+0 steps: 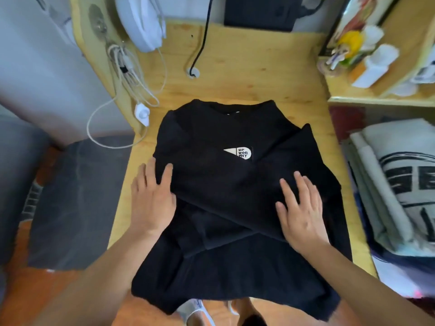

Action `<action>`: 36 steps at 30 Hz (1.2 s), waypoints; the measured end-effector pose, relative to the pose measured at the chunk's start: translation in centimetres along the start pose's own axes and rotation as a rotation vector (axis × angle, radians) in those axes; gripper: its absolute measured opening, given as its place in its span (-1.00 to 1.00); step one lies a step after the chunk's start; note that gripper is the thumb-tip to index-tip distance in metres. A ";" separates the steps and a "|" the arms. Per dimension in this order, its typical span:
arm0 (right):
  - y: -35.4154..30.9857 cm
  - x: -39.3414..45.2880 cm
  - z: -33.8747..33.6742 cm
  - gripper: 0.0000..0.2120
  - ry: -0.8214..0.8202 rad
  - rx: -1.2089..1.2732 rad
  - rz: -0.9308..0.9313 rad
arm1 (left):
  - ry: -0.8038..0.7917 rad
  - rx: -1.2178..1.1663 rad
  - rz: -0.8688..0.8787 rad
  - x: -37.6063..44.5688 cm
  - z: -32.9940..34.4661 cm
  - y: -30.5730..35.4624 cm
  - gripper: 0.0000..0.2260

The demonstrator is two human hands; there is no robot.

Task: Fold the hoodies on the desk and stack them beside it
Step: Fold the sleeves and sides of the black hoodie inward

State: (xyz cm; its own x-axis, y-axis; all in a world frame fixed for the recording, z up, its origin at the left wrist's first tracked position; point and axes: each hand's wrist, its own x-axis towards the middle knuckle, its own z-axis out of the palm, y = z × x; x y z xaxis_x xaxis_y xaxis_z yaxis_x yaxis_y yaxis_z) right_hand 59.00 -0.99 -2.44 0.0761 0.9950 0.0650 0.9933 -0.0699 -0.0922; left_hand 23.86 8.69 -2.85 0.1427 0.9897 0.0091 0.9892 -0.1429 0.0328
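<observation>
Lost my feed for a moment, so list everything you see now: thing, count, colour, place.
black hoodie with white logo: one, desk centre, sleeves crossed
wooden desk: one, light yellow
white cables: bundle, desk's left edge
black cable: one, desk rear
dark grey cloth: one, left of desk
folded white printed garments: stack, right of desk
left hand: flat, hoodie's left edge
right hand: flat, on folded sleeve

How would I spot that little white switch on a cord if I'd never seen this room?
Start at the wooden desk with the black hoodie spread on it. Look just off the hoodie's far left shoulder, at the desk's left edge. The inline switch is a small white oval box on a pale looping cable, unlike the tied cable bundle hanging above it.
</observation>
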 end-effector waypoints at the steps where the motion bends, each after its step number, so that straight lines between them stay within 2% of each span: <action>1: -0.2 -1.1 0.2 -0.45 -0.045 -0.032 -0.137 | -0.002 -0.020 0.084 -2.1 0.6 -0.3 -0.47; 3: 0.4 -3.1 1.7 -0.42 -0.224 -0.179 -0.277 | -0.100 0.003 0.171 -6.3 2.1 -1.8 -0.46; 5: 0.6 -4.0 3.0 -0.41 -0.304 -0.197 -0.173 | -0.185 0.007 0.091 -9.3 3.3 -3.6 -0.43; 7: -0.4 -4.5 2.7 -0.44 -0.284 -0.117 -0.012 | -0.173 -0.034 -0.049 -11.3 3.4 -4.1 -0.41; 9: -1.6 -6.6 1.2 -0.53 -0.115 0.138 0.230 | -0.111 -0.134 -0.218 -13.2 2.3 -3.9 -0.44; 12: -2.1 -13.5 -0.4 -0.68 0.133 0.477 0.742 | -0.090 -0.294 -0.401 -18.1 2.2 -4.0 -0.54; 13: -1.9 -15.9 -0.8 -0.66 0.139 0.513 0.920 | -0.107 -0.397 -0.497 -19.8 2.3 -3.9 -0.53; 15: -0.4 -19.6 -1.1 -0.47 0.066 0.557 1.250 | -0.171 -0.784 -0.805 -22.0 2.3 -2.9 -0.45; 17: 1.6 -21.0 -1.0 -0.41 -0.088 0.648 1.409 | -0.288 -1.112 -0.985 -22.7 2.9 -2.6 -0.42; 18: 2.5 -21.0 -0.7 -0.36 -0.146 0.759 1.393 | -0.366 -1.178 -0.959 -22.7 3.3 -2.7 -0.39; 20: 4.2 -20.0 0.1 -0.36 -0.237 1.040 1.328 | -0.488 -1.147 -0.798 -22.6 3.6 -3.3 -0.37; 22: 5.7 -19.4 1.0 -0.50 -0.322 1.092 1.231 | -0.537 -1.129 -0.706 -22.6 3.4 -4.4 -0.61; 24: 6.5 -20.0 1.1 -0.65 -0.373 1.021 1.162 | -0.462 -1.184 -0.766 -22.8 2.0 -4.8 -0.79; 26: 6.5 -21.0 -0.2 -0.79 -0.366 1.038 1.139 | -0.320 -1.268 -0.897 -23.5 0.7 -4.4 -0.80; 28: 6.6 -21.9 -1.6 -0.86 -0.330 1.146 1.178 | -0.248 -1.284 -1.003 -24.1 -0.6 -3.5 -0.78; 29: 6.3 -22.1 -2.3 -0.86 -0.302 1.194 1.205 | -0.274 -1.314 -1.031 -24.3 -0.9 -3.3 -0.75; 31: 5.8 -22.7 -3.1 -0.82 -0.291 1.291 1.231 | -0.495 -1.400 -1.088 -24.6 -1.4 -3.1 -0.68; 33: 5.0 -23.1 -4.2 -0.77 -0.361 1.368 1.234 | -0.705 -1.416 -1.074 -25.0 -2.3 -3.1 -0.54; 35: 4.5 -23.4 -4.9 -0.71 -0.439 1.392 1.235 | -0.741 -1.384 -1.052 -25.0 -2.7 -3.1 -0.40; 36: 4.3 -23.4 -5.3 -0.69 -0.457 1.403 1.234 | -0.697 -1.365 -1.060 -24.9 -3.4 -2.8 -0.40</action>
State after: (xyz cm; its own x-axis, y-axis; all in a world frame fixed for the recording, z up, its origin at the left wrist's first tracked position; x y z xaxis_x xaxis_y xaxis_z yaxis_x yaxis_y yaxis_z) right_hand 61.91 -24.90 0.93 0.3207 0.4035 -0.8570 -0.3732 -0.7777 -0.5058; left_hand 17.43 -15.58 0.24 -0.1019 0.4302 -0.8970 0.0068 0.9020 0.4318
